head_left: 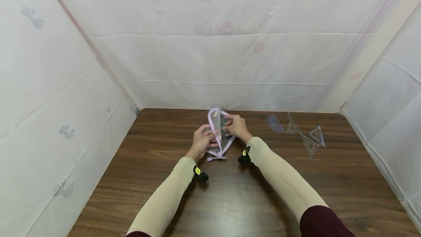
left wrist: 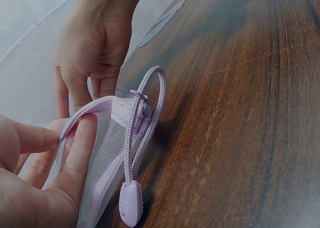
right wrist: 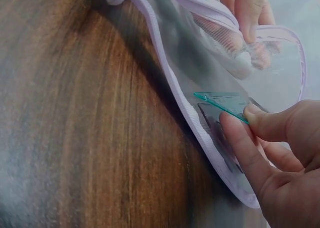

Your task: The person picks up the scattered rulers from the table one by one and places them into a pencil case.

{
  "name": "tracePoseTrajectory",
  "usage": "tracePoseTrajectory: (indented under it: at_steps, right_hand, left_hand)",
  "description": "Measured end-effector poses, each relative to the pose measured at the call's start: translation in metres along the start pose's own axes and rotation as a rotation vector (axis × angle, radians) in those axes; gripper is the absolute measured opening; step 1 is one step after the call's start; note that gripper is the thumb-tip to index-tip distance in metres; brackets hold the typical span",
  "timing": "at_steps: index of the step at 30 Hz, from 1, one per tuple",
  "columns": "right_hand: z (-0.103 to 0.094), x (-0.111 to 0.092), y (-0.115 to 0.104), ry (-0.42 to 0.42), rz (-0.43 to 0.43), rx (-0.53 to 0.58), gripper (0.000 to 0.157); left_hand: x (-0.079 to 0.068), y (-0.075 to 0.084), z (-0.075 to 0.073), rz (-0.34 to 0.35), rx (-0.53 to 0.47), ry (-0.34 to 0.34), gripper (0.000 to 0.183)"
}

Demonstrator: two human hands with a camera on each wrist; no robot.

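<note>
Lilac-trimmed, translucent mesh pouch (right wrist: 210, 80), one, on brown wood-grain table (head_left: 217, 202); our left hand (head_left: 201, 141) pinches its edge. Teal plastic piece (right wrist: 225, 106), pinched by our right hand (head_left: 237, 126) between parted sides. We judge filling or emptying underway; next likely calls for a wide mouth.

head: bright, soft glare on tabletop (head_left: 227, 200) | wrist views: dimmer, hazy, shadow beside mesh pouch (right wrist: 207, 77)

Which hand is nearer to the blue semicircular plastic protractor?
Right. The right hand, at the lilac-edged mesh pouch, is left of the protractor; the left hand, pinching the pouch's edge, is farther left.
</note>
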State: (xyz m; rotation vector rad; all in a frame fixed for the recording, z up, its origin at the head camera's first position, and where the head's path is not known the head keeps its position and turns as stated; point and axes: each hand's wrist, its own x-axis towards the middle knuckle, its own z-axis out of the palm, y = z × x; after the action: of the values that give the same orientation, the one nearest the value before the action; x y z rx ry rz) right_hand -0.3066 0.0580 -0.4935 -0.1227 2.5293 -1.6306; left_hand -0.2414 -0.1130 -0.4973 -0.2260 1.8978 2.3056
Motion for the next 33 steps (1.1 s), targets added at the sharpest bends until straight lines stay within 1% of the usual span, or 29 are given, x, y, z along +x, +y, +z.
tracePoseTrajectory:
  at_steps: [8,16,20,27,33]
  right_hand:
    - [0.0019,0.0018,-0.0001,-0.013,0.015,-0.032,0.053]
    - [0.0021,0.0015,-0.0031,-0.008,0.014,-0.029,0.053]
    - [0.0016,0.0013,-0.0049,-0.011,0.014,-0.029,0.053]
    - [0.0,0.0023,-0.0069,-0.029,0.054,-0.036,0.055]
    - [0.0011,-0.0033,-0.0085,-0.019,0.049,-0.016,0.054]
  left_hand:
    - [-0.001,0.002,-0.0006,-0.002,0.007,-0.003,0.038]
    - [-0.0017,0.0055,-0.0013,-0.007,0.024,-0.005,0.038]
    - [-0.0017,0.0064,-0.0005,-0.007,0.016,0.001,0.037]
    - [-0.0028,0.0047,0.0006,-0.019,0.013,0.012,0.035]
    - [-0.0051,0.0026,-0.0013,-0.02,0.015,0.007,0.036]
